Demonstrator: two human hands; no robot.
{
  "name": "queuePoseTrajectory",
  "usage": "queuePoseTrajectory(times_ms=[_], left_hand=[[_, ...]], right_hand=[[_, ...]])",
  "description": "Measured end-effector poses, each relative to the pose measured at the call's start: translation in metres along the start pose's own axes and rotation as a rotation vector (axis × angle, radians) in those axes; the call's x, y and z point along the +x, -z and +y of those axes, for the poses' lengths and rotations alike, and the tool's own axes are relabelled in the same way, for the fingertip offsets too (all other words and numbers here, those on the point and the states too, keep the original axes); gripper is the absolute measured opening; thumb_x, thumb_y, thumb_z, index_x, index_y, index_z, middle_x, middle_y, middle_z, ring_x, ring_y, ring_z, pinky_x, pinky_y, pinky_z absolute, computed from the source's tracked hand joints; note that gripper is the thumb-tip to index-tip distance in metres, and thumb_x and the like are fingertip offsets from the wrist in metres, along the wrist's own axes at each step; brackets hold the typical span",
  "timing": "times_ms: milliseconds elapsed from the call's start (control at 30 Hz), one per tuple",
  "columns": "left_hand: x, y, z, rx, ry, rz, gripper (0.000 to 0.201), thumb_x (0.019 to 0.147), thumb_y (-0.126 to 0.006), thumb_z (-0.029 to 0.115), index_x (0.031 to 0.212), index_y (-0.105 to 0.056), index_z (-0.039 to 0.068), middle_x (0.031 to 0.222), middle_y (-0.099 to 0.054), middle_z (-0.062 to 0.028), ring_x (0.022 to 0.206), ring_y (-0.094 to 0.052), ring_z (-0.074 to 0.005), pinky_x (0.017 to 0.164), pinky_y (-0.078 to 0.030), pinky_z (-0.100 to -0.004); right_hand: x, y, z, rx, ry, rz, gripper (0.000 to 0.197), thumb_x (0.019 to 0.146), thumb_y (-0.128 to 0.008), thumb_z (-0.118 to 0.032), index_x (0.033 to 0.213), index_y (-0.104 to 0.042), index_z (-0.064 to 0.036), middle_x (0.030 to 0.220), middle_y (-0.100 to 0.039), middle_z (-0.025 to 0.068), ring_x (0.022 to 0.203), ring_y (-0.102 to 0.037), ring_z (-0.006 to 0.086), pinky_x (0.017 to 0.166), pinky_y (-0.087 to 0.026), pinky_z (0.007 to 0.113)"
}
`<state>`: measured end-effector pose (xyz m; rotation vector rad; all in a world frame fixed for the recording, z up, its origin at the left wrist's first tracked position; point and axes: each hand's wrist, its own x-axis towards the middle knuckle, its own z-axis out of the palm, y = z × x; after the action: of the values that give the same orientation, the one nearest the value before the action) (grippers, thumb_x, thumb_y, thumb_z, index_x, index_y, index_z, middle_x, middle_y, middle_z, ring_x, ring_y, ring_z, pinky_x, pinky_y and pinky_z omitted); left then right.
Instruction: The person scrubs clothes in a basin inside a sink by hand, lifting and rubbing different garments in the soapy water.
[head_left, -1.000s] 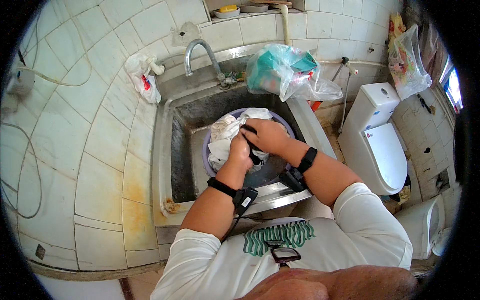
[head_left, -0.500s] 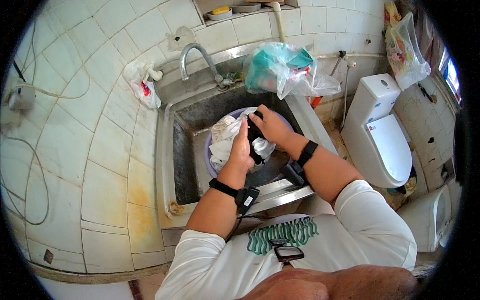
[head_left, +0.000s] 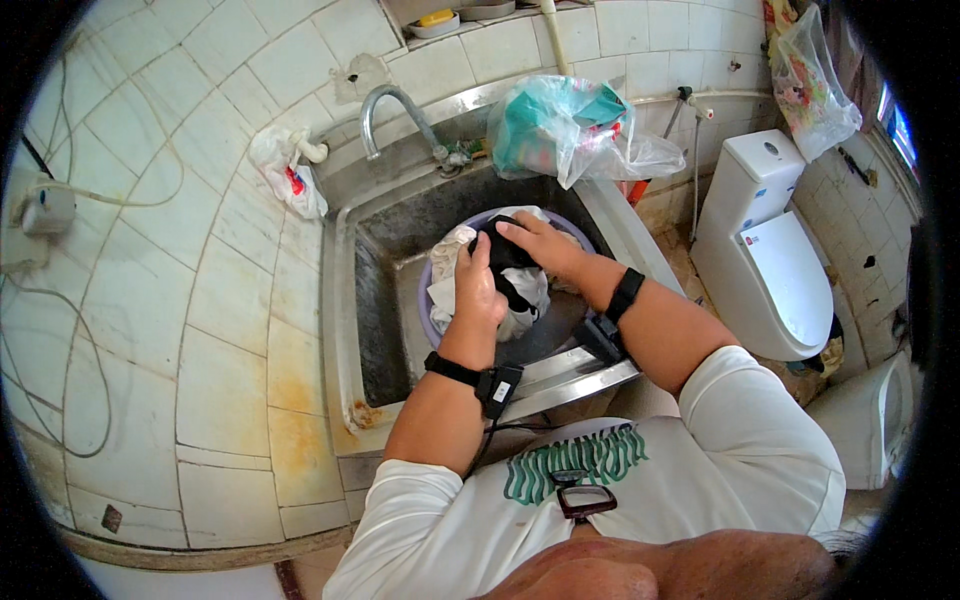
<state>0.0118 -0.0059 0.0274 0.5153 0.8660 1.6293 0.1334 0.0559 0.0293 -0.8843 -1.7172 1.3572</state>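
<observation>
Over a purple basin (head_left: 424, 312) standing in a metal sink, both of my hands grip a bunched black cloth (head_left: 497, 253). My left hand (head_left: 480, 288) holds its left side, thumb and fingers pressed to it. My right hand (head_left: 542, 246) is closed on the upper right of the same cloth. A dark end of it hangs down between the hands. Below and around it, white clothes (head_left: 446, 250) fill part of the basin, next to dark water (head_left: 540, 340) at the near side. The exact kind of the black garment cannot be made out.
A curved faucet (head_left: 392, 95) rises behind the sink (head_left: 362, 375). Plastic bags (head_left: 560, 125) lie on the sink's far right corner. A white bag (head_left: 287, 170) hangs on the left wall. To the right stands a white toilet (head_left: 785, 280). Soap (head_left: 436, 17) sits on a wall ledge.
The left hand's fingers, straight and upright before, now bend onto the black cloth. The cloth is more spread between both hands. The whole view has shifted slightly.
</observation>
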Motion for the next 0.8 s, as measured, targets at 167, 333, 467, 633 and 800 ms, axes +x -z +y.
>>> queuePoseTrajectory(times_ms=[167,333,467,633,800], left_hand=[[0.008,0.006,0.004,-0.049,-0.131,0.072,0.028,0.091,-0.059,0.026,0.110,-0.050,0.009,0.103,-0.057,-0.0084,0.093,-0.057,-0.0253,0.080,-0.049,-0.0428],[0.011,0.014,-0.001,-0.046,-0.145,0.192,0.019,0.093,-0.053,0.023,0.109,-0.046,0.014,0.102,-0.054,-0.0075,0.093,-0.057,-0.0234,0.078,-0.051,-0.0418],[0.016,0.025,-0.008,-0.190,0.119,0.023,0.021,0.095,-0.047,0.032,0.106,-0.048,0.014,0.098,-0.056,-0.0061,0.089,-0.059,-0.0238,0.076,-0.051,-0.0401],[-0.011,-0.014,-0.003,-0.068,0.236,0.123,0.041,0.092,-0.049,0.042,0.114,-0.055,0.008,0.105,-0.061,-0.0077,0.096,-0.059,-0.0252,0.083,-0.048,-0.0433],[-0.001,0.002,-0.013,0.065,0.208,-0.001,0.056,0.090,-0.053,0.047,0.126,-0.050,0.004,0.121,-0.053,-0.0093,0.109,-0.050,-0.0221,0.093,-0.040,-0.0394]], right_hand=[[-0.003,-0.004,-0.002,0.162,-0.205,-0.125,0.049,0.087,-0.058,-0.040,0.111,-0.056,0.0034,0.098,-0.063,0.0140,0.088,-0.059,0.0209,0.078,-0.045,0.032],[-0.015,-0.016,-0.015,-0.196,0.238,-0.002,0.035,0.079,-0.068,-0.022,0.104,-0.054,-0.0020,0.087,-0.062,0.0195,0.079,-0.061,0.0271,0.073,-0.047,0.035],[-0.030,-0.024,-0.029,-0.348,0.472,-0.099,0.036,0.078,-0.068,-0.028,0.102,-0.055,-0.0051,0.076,-0.061,0.0220,0.072,-0.060,0.0417,0.064,-0.048,0.045],[-0.010,-0.016,-0.014,-0.526,0.172,0.148,0.030,0.087,-0.057,-0.030,0.098,-0.059,-0.0023,0.080,-0.061,0.0257,0.078,-0.059,0.0444,0.068,-0.047,0.047],[-0.004,-0.004,0.003,-0.488,0.087,0.094,0.024,0.090,-0.051,-0.024,0.096,-0.056,-0.0014,0.080,-0.059,0.0254,0.076,-0.057,0.0426,0.067,-0.045,0.044]])
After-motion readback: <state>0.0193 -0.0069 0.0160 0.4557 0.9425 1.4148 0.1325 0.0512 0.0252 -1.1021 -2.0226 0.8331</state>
